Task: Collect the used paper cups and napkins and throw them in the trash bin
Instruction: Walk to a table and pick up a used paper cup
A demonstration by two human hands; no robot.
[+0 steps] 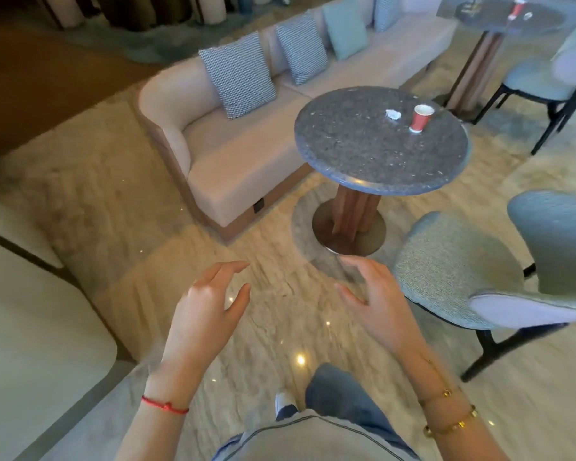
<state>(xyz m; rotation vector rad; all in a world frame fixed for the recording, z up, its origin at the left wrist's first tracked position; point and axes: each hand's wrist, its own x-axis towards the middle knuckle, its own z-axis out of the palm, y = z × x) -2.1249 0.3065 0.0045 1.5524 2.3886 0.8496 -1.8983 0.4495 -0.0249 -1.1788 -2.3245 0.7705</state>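
A red paper cup (420, 119) stands upright on the far right part of a round dark stone table (363, 151). A crumpled white napkin (393, 114) lies just left of the cup. Another red cup (516, 9) and a white napkin (527, 16) sit on a second round table (486, 15) at the top right. My left hand (207, 311) and my right hand (376, 301) hover over the floor in front of me, well short of the near table, fingers spread and holding nothing. No trash bin is in view.
A beige sofa (233, 168) with checked and teal cushions runs behind the near table. A grey-green chair (463, 271) stands right of my right hand; another chair (546, 81) is at the far right. A pale counter edge (30, 311) lies at the left.
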